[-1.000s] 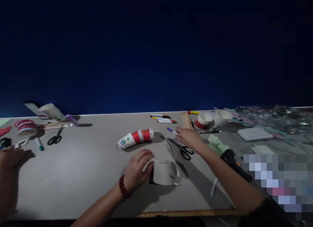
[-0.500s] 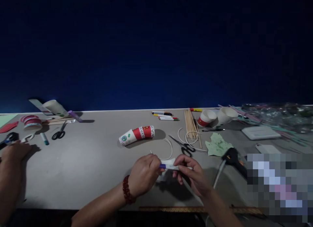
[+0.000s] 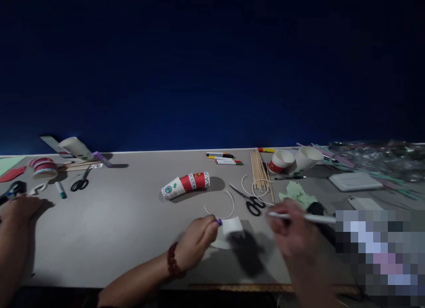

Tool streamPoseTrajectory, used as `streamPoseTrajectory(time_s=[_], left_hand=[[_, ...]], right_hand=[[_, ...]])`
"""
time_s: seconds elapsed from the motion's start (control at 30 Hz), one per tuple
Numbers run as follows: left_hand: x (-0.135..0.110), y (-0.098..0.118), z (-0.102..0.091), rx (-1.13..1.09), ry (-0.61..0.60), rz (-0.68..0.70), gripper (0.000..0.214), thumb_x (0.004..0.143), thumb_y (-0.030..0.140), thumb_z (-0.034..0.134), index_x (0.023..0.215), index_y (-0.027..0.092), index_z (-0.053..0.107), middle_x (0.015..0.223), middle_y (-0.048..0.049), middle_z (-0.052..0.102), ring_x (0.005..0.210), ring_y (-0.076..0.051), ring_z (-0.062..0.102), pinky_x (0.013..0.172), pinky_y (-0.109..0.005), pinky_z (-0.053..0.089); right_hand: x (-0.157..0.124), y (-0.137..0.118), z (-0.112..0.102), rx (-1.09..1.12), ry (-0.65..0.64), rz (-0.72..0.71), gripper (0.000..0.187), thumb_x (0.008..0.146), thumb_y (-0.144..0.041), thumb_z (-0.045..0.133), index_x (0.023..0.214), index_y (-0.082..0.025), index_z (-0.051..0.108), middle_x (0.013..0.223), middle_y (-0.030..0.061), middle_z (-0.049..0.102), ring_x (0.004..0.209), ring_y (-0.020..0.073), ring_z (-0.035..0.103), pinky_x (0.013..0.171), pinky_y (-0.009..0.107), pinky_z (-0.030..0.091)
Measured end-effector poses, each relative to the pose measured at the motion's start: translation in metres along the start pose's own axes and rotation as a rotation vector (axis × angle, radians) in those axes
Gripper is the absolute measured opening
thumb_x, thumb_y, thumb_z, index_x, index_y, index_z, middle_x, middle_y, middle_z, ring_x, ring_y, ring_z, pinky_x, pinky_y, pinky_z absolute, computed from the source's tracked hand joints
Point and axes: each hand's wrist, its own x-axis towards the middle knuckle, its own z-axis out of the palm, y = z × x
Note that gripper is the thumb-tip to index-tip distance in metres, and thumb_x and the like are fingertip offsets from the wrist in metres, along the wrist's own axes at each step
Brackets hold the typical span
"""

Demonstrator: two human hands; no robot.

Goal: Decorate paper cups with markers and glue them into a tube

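Observation:
My left hand [image 3: 198, 237], a red beaded bracelet on its wrist, is closed around a purple marker cap [image 3: 219, 221] that shows at its fingertips. Raised to the right and blurred by motion, my right hand [image 3: 294, 232] grips a white marker [image 3: 320, 218], whose barrel points out to the right. Between the hands a cut white paper cup piece [image 3: 233, 227] lies on the table, partly shaded by my right hand. Just behind it is a white cord loop [image 3: 232, 206]. Black-handled scissors [image 3: 254, 205] lie close by, and red-and-white stacked cups [image 3: 186, 184] rest on their side further back.
Wooden sticks [image 3: 259, 168], markers [image 3: 224, 156] and paper cups [image 3: 307, 158] stand or lie along the back. A green paper piece [image 3: 295, 194] and a black glue gun [image 3: 317, 209] are behind my right hand. At far left, another person's hand [image 3: 21, 206] rests near scissors [image 3: 80, 183].
The marker and its purple cap have come apart. My right hand has moved right with the marker, while my left keeps the cap. The white cup piece now lies uncovered on the table.

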Motion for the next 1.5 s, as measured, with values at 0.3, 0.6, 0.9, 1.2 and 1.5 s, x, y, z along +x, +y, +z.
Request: streamPoseTrajectory(time_s=[0.3, 0.6, 0.9, 1.2, 1.5], left_hand=[[0.061, -0.036, 0.0, 0.678, -0.149, -0.148, 0.022, 0.107, 0.028, 0.054, 0.117, 0.018, 0.071, 0.097, -0.0125, 0.08, 0.088, -0.028, 0.078, 0.077, -0.036, 0.059], [0.104, -0.044, 0.031, 0.676, -0.148, -0.046, 0.04, 0.107, 0.023, 0.054, 0.145, 0.014, 0.058, 0.108, -0.0171, 0.078, 0.092, -0.028, 0.078, 0.079, -0.037, 0.06], [0.004, -0.057, -0.007, 0.389, -0.127, 0.42, 0.013, 0.103, 0.031, 0.062, 0.104, 0.02, 0.069, 0.111, -0.0102, 0.077, 0.103, -0.025, 0.069, 0.094, -0.042, 0.055], [-0.025, -0.081, 0.001, 0.498, -0.13, 0.383, 0.012, 0.102, 0.018, 0.06, 0.108, 0.02, 0.07, 0.117, -0.0108, 0.077, 0.113, -0.025, 0.069, 0.098, -0.043, 0.057], [-0.038, -0.074, 0.0, 0.633, -0.253, 0.386, 0.045, 0.095, 0.05, 0.073, 0.134, 0.028, 0.067, 0.143, -0.0152, 0.064, 0.127, -0.034, 0.06, 0.113, -0.058, 0.046]], right_hand=[[-0.011, 0.035, -0.01, -0.192, 0.12, 0.135, 0.042, 0.101, -0.056, 0.056, 0.122, -0.023, 0.074, 0.076, 0.0042, 0.078, 0.054, 0.0187, 0.063, 0.058, 0.033, 0.055], [-0.038, 0.087, 0.006, -0.774, -0.078, -0.015, 0.041, 0.089, -0.043, 0.07, 0.123, -0.022, 0.063, 0.095, 0.0089, 0.079, 0.084, 0.0292, 0.077, 0.076, 0.039, 0.058], [-0.035, 0.097, 0.017, -0.673, -0.149, 0.081, 0.023, 0.093, -0.034, 0.056, 0.113, -0.025, 0.064, 0.094, 0.009, 0.082, 0.087, 0.0301, 0.079, 0.077, 0.039, 0.058], [-0.035, 0.107, 0.014, -0.672, -0.102, 0.061, 0.014, 0.093, -0.036, 0.057, 0.101, -0.026, 0.064, 0.094, 0.0094, 0.08, 0.088, 0.0288, 0.078, 0.077, 0.039, 0.059], [-0.02, 0.059, -0.008, -0.615, 0.012, -0.063, 0.024, 0.096, -0.045, 0.06, 0.103, -0.024, 0.069, 0.098, 0.0125, 0.079, 0.094, 0.0318, 0.076, 0.089, 0.046, 0.058]])
